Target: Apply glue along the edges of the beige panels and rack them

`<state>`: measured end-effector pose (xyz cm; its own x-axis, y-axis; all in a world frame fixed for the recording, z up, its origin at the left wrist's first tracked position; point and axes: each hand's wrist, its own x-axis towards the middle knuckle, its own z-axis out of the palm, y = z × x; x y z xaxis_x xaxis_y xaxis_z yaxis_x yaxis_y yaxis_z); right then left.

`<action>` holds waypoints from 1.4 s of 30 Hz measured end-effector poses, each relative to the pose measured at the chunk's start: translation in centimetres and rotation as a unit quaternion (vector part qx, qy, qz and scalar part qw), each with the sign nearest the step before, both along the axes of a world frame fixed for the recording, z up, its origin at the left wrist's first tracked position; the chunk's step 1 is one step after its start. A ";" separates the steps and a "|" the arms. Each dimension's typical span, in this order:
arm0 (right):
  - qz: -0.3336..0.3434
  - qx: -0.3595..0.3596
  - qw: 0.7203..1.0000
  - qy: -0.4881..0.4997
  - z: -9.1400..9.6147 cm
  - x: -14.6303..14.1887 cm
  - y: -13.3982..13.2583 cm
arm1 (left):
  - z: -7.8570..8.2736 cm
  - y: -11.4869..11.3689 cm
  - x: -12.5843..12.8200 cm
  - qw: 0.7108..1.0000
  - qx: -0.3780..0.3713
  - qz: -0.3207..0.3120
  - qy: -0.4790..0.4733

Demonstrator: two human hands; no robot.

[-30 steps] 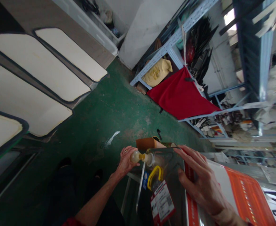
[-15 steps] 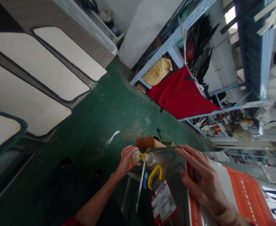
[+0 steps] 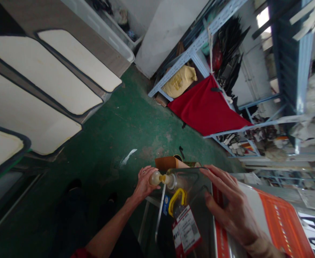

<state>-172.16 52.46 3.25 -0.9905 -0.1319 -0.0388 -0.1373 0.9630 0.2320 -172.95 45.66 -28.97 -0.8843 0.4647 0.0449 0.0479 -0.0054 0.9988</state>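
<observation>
My left hand (image 3: 144, 183) is closed around a small translucent bottle (image 3: 154, 178), its mouth held up against the white spout (image 3: 170, 181) of a large metal can (image 3: 197, 186). Yellow liquid (image 3: 162, 178) shows where bottle and spout meet. The can is tipped over, its grey top facing me, with a yellow handle (image 3: 170, 206) and a white-and-red label (image 3: 188, 229) on it. My right hand (image 3: 229, 209) grips the can's edge, thumb on the top face and fingers stretched along the red and orange side.
Beyond the can stands a brown cardboard piece (image 3: 165, 163). White-topped panels (image 3: 79, 61) fill the left. A blue metal rack (image 3: 173, 68) with a red cloth (image 3: 208, 107) stands ahead. A white scrap (image 3: 127, 157) lies on the green floor (image 3: 106, 136).
</observation>
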 end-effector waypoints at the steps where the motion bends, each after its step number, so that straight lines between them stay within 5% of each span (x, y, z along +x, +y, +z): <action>1: -0.002 -0.001 1.000 -0.001 0.0 0.0 0.0 | 0.0 0.0 0.0 1.000 0.000 -0.001 -0.001; 42: -0.002 -0.004 1.000 0.001 0.0 -0.1 -0.2 | 0.7 -0.7 -0.6 1.000 -0.003 -0.015 -0.018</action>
